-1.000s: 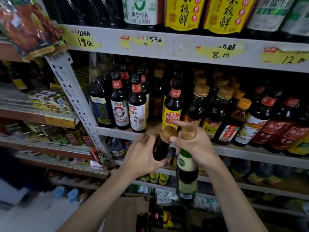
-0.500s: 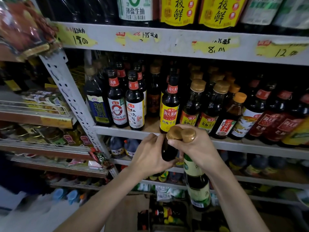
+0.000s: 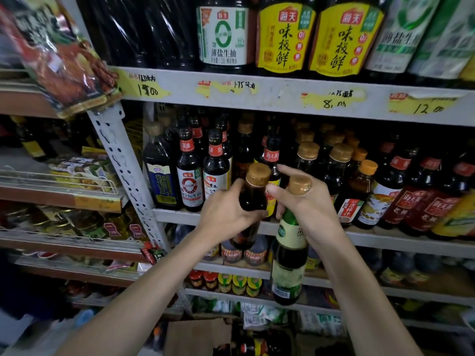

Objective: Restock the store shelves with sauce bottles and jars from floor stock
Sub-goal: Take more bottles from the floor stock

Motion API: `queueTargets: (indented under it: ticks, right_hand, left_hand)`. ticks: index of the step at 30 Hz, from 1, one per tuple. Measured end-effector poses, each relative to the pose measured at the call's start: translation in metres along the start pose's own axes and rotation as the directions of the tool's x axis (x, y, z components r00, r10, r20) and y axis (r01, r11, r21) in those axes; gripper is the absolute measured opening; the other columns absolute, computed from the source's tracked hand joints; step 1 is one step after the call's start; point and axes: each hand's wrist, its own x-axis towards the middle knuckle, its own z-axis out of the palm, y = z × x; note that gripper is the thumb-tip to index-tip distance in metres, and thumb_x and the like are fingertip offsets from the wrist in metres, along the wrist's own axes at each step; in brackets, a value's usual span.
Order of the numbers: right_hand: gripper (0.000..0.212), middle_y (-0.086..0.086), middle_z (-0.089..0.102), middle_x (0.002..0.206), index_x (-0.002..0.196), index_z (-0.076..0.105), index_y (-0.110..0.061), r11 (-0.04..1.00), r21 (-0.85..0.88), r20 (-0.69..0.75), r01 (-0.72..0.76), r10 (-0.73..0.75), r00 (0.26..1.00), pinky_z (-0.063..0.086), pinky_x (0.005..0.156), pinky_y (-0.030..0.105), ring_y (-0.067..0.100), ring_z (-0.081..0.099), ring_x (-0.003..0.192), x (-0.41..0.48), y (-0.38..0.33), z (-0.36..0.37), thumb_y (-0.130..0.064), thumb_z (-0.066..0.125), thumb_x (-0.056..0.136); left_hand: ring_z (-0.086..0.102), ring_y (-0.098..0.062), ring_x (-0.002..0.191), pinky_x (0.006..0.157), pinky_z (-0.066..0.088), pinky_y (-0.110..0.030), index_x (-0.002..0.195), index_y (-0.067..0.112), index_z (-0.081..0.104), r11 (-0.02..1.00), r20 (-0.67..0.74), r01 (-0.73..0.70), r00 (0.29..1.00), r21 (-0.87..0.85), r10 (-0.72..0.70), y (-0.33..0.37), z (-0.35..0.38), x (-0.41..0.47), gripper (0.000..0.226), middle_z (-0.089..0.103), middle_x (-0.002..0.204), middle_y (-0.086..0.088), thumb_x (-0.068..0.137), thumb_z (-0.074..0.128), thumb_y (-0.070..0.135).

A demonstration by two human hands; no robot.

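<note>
Two bottles (image 3: pixel 253 199), one per hand (image 3: pixel 226 214)

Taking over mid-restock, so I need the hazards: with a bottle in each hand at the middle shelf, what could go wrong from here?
The right hand holds the green-label bottle only by its neck, body hanging free; it could slip.
The dark bottle in the left hand sits close beside it; they may knock.
The middle shelf looks packed; pushing in could topple shelved bottles.
</note>
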Motion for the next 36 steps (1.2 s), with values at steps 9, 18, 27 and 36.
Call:
queueTargets:
  ticks: [9,18,27,36]
  right_hand:
    - [0.027,0.009,0.062,0.052,0.112,0.068,-0.021,0.997,-0.067,-0.035,0.027,-0.029,0.999,0.051,0.059,0.024,0.021,0.058,0.048,-0.012,0.011,-0.013,-0.013,0.073,0.087]
    - [0.020,0.010,0.061,0.051,0.100,0.071,-0.021,0.998,-0.065,-0.023,0.006,-0.007,1.000,0.050,0.057,0.018,0.019,0.058,0.047,-0.008,0.025,-0.032,-0.007,0.072,0.087]
    - [0.018,0.009,0.060,0.050,0.093,0.070,-0.016,0.997,-0.079,0.021,0.003,-0.002,1.000,0.047,0.053,0.019,0.018,0.056,0.047,-0.002,0.034,-0.030,0.001,0.067,0.088]
    - [0.013,0.009,0.059,0.051,0.090,0.069,-0.012,0.995,-0.089,0.030,-0.031,0.034,0.999,0.051,0.055,0.020,0.022,0.056,0.049,0.005,0.041,-0.026,0.001,0.067,0.087]
  left_hand:
    - [0.068,-0.029,0.088,0.065,0.053,-0.035,0.097,0.025,0.059,0.981,-0.193,0.188,0.962,-0.051,-0.194,0.016,-0.013,0.045,0.058,0.072,0.092,-0.001,0.058,0.069,0.067]
    - [0.066,-0.036,0.090,0.064,0.048,-0.036,0.110,0.018,0.044,0.964,-0.220,0.267,0.939,-0.011,-0.263,0.021,0.000,0.064,0.060,0.070,0.098,-0.009,0.070,0.079,0.046]
    - [0.066,-0.026,0.097,0.082,0.052,-0.037,0.087,0.025,0.061,0.916,-0.190,0.323,0.909,-0.238,-0.371,0.018,-0.006,0.080,0.031,0.073,0.099,-0.002,0.068,0.086,0.027]
    - [0.060,-0.014,0.091,0.080,0.048,-0.025,0.138,0.027,0.041,0.955,-0.253,0.189,0.936,-0.228,-0.245,0.018,0.009,0.085,0.079,0.067,0.107,0.002,0.073,0.081,0.006]
